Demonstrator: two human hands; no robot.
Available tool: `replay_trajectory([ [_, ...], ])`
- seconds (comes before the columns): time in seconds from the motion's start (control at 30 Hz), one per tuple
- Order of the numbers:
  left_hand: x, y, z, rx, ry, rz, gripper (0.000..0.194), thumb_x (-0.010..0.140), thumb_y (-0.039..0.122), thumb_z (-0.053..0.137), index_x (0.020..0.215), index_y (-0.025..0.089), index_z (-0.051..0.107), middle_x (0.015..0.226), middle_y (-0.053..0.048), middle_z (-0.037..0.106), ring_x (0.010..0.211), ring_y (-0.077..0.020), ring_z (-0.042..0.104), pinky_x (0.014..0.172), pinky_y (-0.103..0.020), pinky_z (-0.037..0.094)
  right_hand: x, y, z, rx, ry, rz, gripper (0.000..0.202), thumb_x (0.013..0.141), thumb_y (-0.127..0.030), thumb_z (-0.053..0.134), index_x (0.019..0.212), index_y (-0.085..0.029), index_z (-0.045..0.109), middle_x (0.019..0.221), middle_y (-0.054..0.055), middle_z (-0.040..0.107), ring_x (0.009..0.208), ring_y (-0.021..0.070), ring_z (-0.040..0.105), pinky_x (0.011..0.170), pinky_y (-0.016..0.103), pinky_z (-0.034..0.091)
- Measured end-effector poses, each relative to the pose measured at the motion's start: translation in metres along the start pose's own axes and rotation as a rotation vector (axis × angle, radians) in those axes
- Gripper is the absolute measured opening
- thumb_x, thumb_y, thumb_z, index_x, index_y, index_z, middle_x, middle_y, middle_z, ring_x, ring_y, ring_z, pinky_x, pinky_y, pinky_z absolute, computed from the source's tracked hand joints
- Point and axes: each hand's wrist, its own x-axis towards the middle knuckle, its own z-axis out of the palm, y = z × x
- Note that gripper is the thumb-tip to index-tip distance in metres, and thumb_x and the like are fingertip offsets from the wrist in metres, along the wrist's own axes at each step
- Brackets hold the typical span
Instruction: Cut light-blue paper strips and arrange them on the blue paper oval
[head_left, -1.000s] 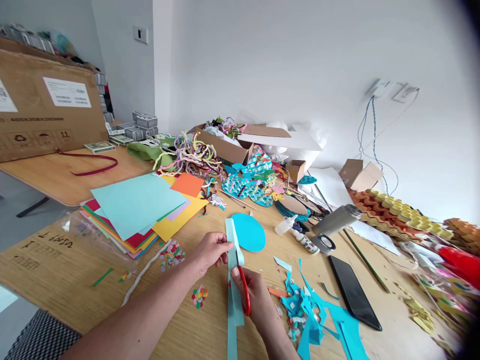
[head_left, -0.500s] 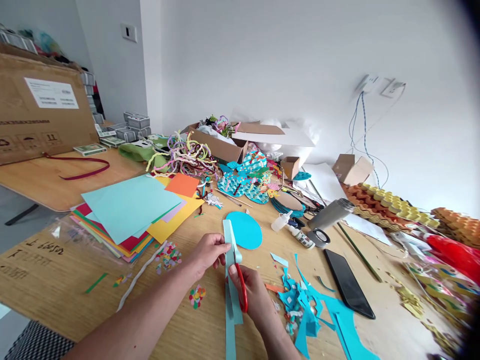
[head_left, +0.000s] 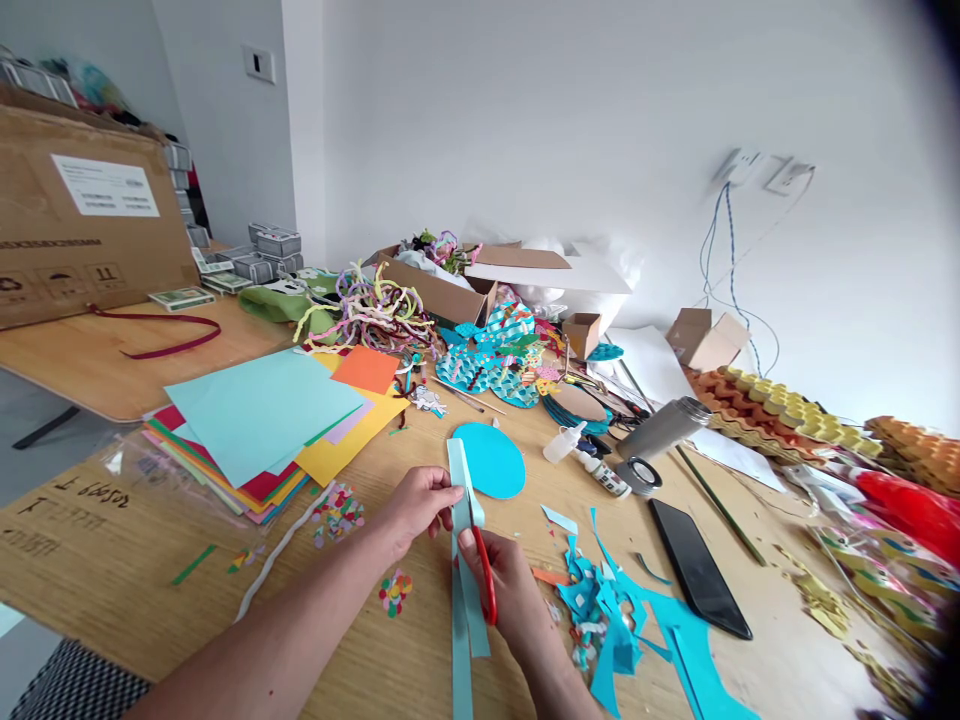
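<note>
A long pale blue-green paper strip (head_left: 461, 640) runs toward me down the middle of the table. My left hand (head_left: 424, 505) pinches it near its upper part, fingers closed on its left edge. In my right hand (head_left: 506, 580) are scissors with red handles (head_left: 489, 580), their blades lying along the strip and partly covered by paper. A narrower piece curls off to the right of the blades, and its lower end hangs beside the strip. Just beyond the strip's top lies a bright blue paper oval (head_left: 491, 460).
To the left is a stack of coloured paper (head_left: 262, 410), with confetti dots (head_left: 395, 592) nearer me. Blue paper scraps (head_left: 615, 620), a black phone (head_left: 699, 568), a glue bottle (head_left: 564, 441) and a grey metal bottle (head_left: 664, 428) are on the right. Pipe cleaners (head_left: 367, 315) are heaped farther back.
Both hands keep nearly the same place on the strip and scissors. The whole view has shifted very slightly; no object has plainly moved.
</note>
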Motion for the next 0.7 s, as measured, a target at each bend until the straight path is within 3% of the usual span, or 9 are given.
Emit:
replay_trajectory([
  [0.7, -0.0006, 0.0014, 0.0007, -0.015, 0.021, -0.014, 0.035, 0.058, 0.046, 0.071, 0.065, 0.016, 0.055, 0.051, 0.003, 0.056, 0.043, -0.0083, 0.05, 0.034, -0.018, 0.028, 0.0011, 0.0044, 0.0005, 0.007, -0.007, 0.053, 0.049, 0.078, -0.061, 0.053, 0.06, -0.019, 0.037, 0.061, -0.004, 0.026, 0.058, 0.009, 0.02, 0.048, 0.023, 0.017],
])
